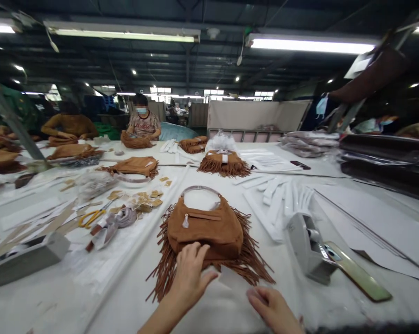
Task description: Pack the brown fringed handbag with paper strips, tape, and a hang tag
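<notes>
A brown fringed handbag [209, 227] lies on the white table in front of me, its wrapped handle pointing away and its fringe spread to both sides. My left hand [192, 271] rests on the bag's near edge, fingers slightly spread and thumb apart. Closer to me and to the right, my right hand [272, 306] has its fingers closed on a translucent white sheet [230, 292]. That sheet lies between my hands, just below the bag. A small wrapped zipper pull [185, 221] shows on the bag's left side.
A grey tape dispenser [308, 246] and a phone [358, 271] stand to the right, near white strips [282, 195]. Yellow scissors [91, 217] and another dispenser [28, 257] are on the left. More fringed bags [224, 162] lie farther back, where people work across the table.
</notes>
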The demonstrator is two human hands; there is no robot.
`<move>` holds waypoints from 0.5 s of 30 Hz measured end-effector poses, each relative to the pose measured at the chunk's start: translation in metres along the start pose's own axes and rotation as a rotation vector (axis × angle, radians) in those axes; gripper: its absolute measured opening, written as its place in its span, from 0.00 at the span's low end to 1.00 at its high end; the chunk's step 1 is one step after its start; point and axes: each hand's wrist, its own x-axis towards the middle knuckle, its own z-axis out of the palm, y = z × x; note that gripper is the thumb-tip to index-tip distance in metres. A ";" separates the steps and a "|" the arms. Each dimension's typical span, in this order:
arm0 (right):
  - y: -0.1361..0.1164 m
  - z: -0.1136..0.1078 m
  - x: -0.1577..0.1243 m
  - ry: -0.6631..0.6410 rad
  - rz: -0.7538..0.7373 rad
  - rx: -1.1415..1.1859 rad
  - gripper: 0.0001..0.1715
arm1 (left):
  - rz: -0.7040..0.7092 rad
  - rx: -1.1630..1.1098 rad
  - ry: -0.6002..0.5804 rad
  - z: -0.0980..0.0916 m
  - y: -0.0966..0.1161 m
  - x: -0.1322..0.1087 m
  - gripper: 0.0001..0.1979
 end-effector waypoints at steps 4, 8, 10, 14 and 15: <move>0.032 0.040 0.027 0.096 0.002 0.218 0.24 | -0.072 0.465 0.202 0.030 -0.041 -0.003 0.38; 0.045 0.073 0.038 0.194 0.009 0.401 0.33 | -0.261 0.613 0.286 0.053 -0.054 -0.019 0.43; 0.049 0.083 0.039 0.214 -0.010 0.386 0.32 | -0.342 0.622 0.267 0.061 -0.059 -0.028 0.43; 0.059 0.089 0.035 0.429 -0.157 -0.059 0.16 | -0.340 0.565 0.173 0.063 -0.066 -0.036 0.39; 0.061 0.088 0.033 0.490 -0.227 -0.203 0.12 | -0.340 0.556 0.166 0.061 -0.066 -0.036 0.39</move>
